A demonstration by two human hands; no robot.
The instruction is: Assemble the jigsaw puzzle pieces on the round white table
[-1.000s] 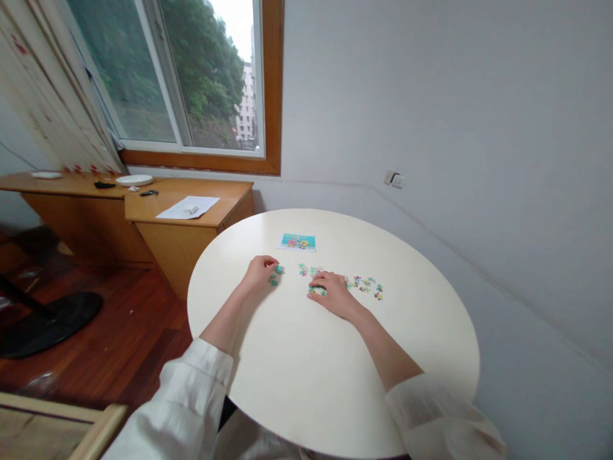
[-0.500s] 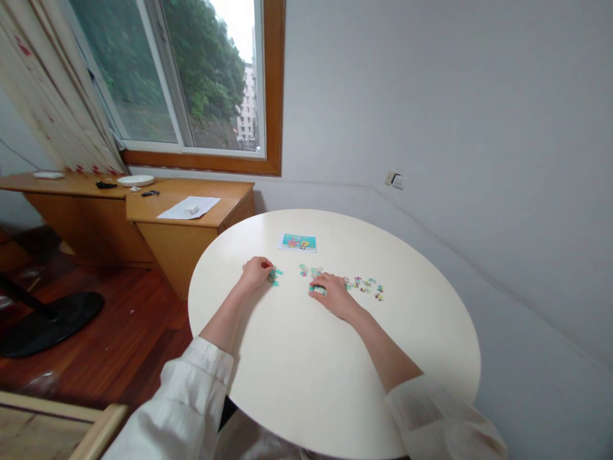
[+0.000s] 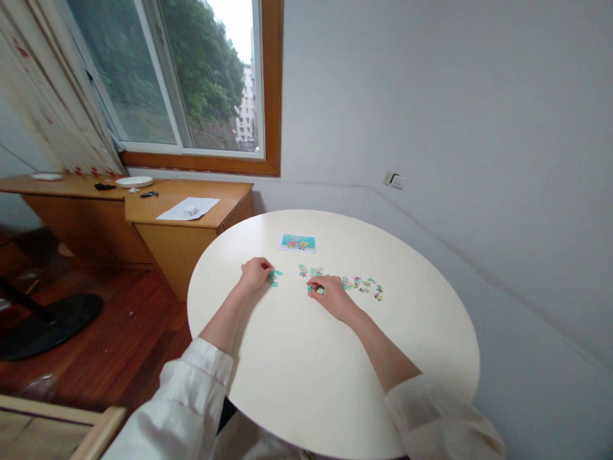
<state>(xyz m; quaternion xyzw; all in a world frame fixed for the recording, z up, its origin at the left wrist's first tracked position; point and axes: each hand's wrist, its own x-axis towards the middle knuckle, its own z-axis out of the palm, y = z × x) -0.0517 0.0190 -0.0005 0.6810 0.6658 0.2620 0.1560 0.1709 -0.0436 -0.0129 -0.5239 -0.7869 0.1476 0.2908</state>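
My left hand (image 3: 255, 271) rests on the round cream table (image 3: 297, 370), its fingers curled onto a small teal cluster of puzzle pieces (image 3: 274, 277). To its right, my right hand (image 3: 330, 292) lies on the table with fingers pinched on another teal piece (image 3: 312, 289). Loose coloured puzzle pieces (image 3: 364, 285) are scattered just right of that hand, and a few more pieces (image 3: 306, 271) lie just beyond it. A small picture card (image 3: 297, 242) lies flat farther back on the table.
A wooden desk (image 3: 191, 223) with a sheet of paper (image 3: 188, 207) stands left of the table under the window. White plates (image 3: 135, 181) sit farther along it. A black round base (image 3: 48, 322) stands on the wooden floor. Grey walls close in on the right.
My left hand has drawn back a little toward me beside its teal pieces. My right hand's fingers have curled tighter on the piece under them.
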